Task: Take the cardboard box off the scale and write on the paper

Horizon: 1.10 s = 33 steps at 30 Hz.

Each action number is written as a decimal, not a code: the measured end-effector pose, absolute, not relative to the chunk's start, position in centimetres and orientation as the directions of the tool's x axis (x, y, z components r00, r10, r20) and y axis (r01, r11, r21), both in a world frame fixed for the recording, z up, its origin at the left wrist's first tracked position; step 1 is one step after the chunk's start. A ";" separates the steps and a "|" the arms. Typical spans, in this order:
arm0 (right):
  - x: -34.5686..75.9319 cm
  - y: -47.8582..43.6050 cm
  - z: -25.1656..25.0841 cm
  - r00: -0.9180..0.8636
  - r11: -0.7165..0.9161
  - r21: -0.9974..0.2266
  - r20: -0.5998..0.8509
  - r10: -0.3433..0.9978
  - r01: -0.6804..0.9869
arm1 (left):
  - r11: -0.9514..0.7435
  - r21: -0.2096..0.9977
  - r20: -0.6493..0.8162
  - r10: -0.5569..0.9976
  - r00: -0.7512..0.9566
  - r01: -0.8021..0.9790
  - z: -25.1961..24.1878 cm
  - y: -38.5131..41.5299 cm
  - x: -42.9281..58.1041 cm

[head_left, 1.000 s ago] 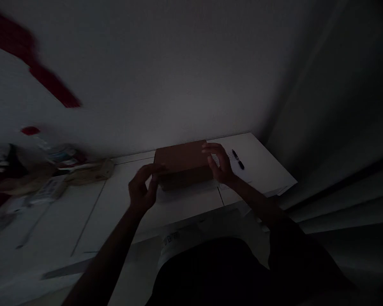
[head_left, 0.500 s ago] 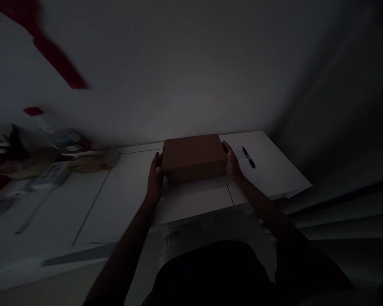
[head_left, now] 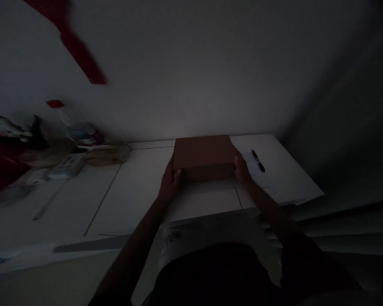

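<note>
A closed brown cardboard box point(head_left: 206, 155) is at the middle of the white table point(head_left: 143, 170), close to the wall. My left hand point(head_left: 171, 180) grips its left side, with the thumb at the front corner and the other fingers partly hidden along the side. On the opposite side, my right hand point(head_left: 241, 168) holds the box's right end. Just right of that hand lies a sheet of paper with handwriting point(head_left: 249, 158), partly covered, and a black pen point(head_left: 258, 160) rests on it. The dim light hides whether the box touches the tabletop.
A plastic bottle with a red cap point(head_left: 83, 131), a brown flat package point(head_left: 107, 155) and a white box point(head_left: 67, 165) crowd the table's left part. Red decoration point(head_left: 79, 51) hangs on the wall. The table's right edge ends near a dark vertical surface point(head_left: 347, 127).
The whole view has shifted, so the table's things appear farther right. My left hand's thumb now sits on the box's front corner. Both hands stay on the box.
</note>
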State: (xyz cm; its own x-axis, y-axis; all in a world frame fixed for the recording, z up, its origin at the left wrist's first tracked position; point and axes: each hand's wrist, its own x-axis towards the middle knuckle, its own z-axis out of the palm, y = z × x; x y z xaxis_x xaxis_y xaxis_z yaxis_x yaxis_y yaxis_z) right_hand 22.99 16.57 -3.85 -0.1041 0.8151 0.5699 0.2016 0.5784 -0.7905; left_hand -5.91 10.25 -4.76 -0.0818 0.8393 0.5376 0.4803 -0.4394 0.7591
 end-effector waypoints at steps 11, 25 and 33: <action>24.0 16.8 -3.1 -0.120 0.579 -0.758 0.573 0.811 0.300 | -0.455 0.705 0.501 0.862 0.072 0.545 -3.3 9.9 -6.8; 20.2 15.9 1.3 -0.334 0.553 -0.820 0.484 0.809 0.149 | -0.440 0.695 0.563 0.825 -0.050 0.568 -1.2 7.1 -10.4; 10.1 16.6 4.4 -0.567 0.582 -0.813 0.473 0.674 0.014 | -0.278 0.711 0.569 0.767 -0.296 0.645 0.8 2.1 -17.9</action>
